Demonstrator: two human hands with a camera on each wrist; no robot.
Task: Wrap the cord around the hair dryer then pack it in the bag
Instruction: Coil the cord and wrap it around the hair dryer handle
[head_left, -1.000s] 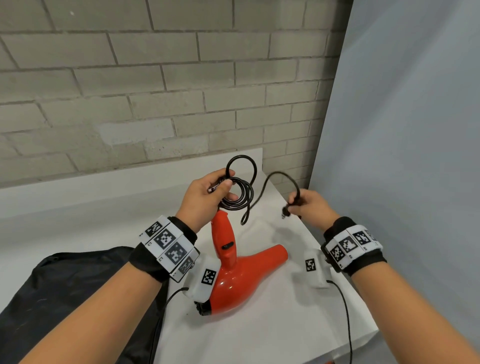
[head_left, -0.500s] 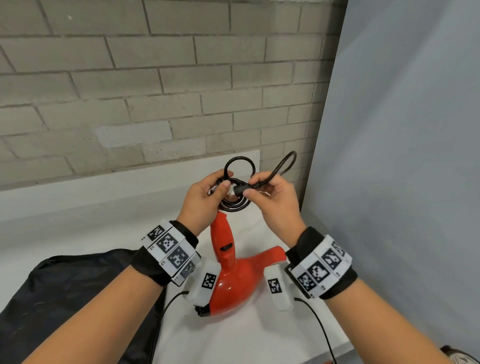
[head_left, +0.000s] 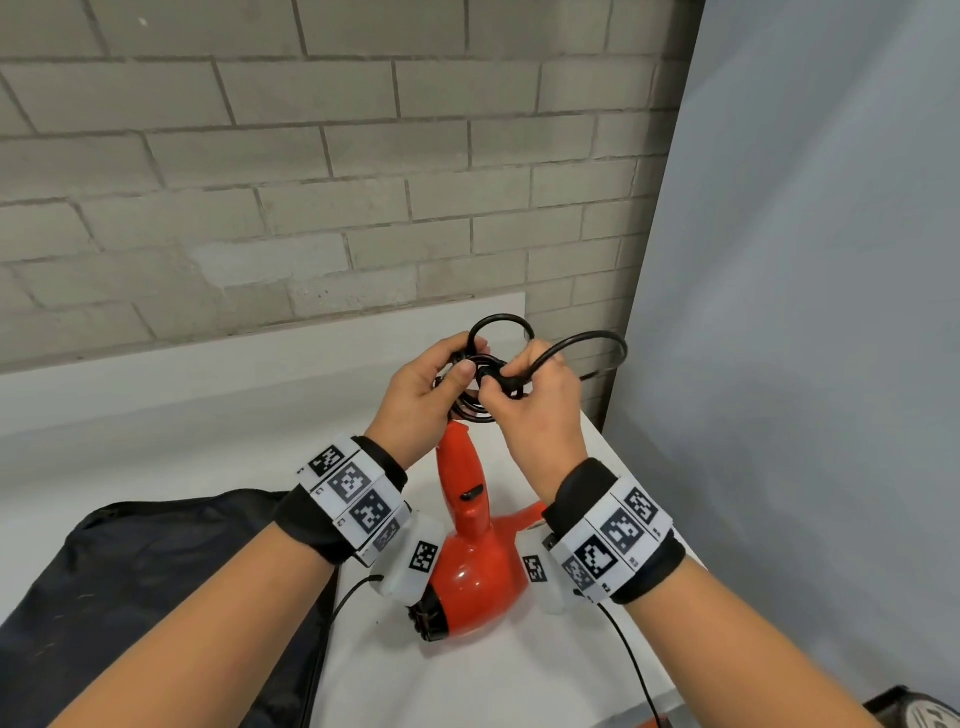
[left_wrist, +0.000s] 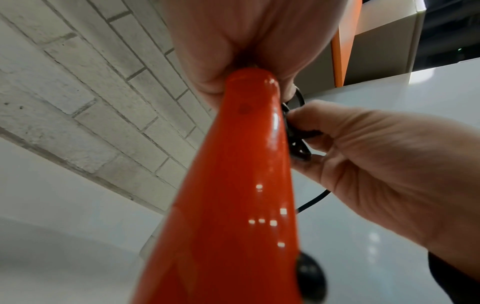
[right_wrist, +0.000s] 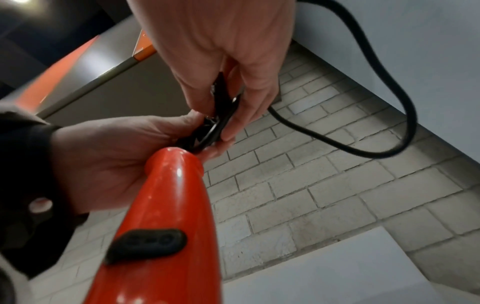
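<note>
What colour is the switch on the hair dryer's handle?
Black, set against the glossy red hair dryer; the switch shows best in the right wrist view.

1. The left hand (head_left: 421, 400) grips a coiled black cord (head_left: 501, 332) above the red hair dryer (head_left: 467, 545).
2. The right hand (head_left: 535, 410) pinches the cord's end beside it.
3. A black bag (head_left: 130, 587) lies left on the white surface (head_left: 156, 457).

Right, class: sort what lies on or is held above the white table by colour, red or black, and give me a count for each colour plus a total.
Red: 1, the hair dryer.
Black: 2, the cord that the left hand and the right hand hold coiled at the handle tip, and the bag at the left of the table.
Total: 3.
</note>
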